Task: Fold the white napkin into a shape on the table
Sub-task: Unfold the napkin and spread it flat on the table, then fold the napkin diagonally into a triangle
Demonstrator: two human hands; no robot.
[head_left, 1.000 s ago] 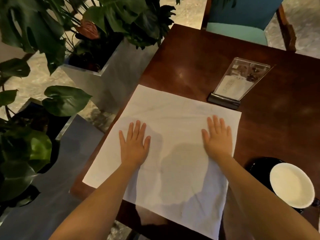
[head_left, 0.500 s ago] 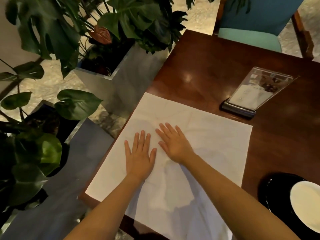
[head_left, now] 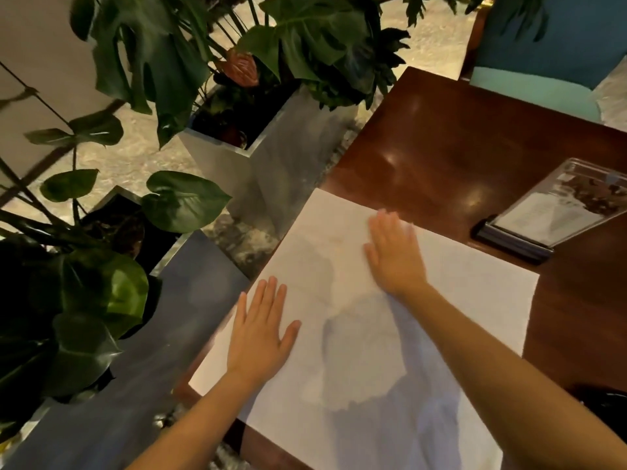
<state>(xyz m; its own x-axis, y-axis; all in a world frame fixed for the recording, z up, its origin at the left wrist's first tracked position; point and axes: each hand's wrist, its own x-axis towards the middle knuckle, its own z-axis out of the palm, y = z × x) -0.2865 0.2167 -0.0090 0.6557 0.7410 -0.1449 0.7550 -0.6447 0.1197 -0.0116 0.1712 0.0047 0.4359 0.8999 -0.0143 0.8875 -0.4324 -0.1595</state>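
White napkin [head_left: 458, 300] (unfolded) under flat hands

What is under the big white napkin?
The brown wooden table, which shows past the far and right edges of the napkin. The part beneath it is covered, so nothing there can be seen. The left hand and right hand press flat on top.

A dark, glossy wooden table [head_left: 458, 140] catches soft warm glints of light on its far half. Beyond its far edge stands a chair [head_left: 529, 86] with a blue back and a pale teal seat. Off the table's left side a tall pale square planter [head_left: 271, 154] holds big split-leaf plants [head_left: 305, 25], and a grey-blue slab [head_left: 169, 317] lies along the table's near left edge, on a pale speckled floor [head_left: 142, 161]
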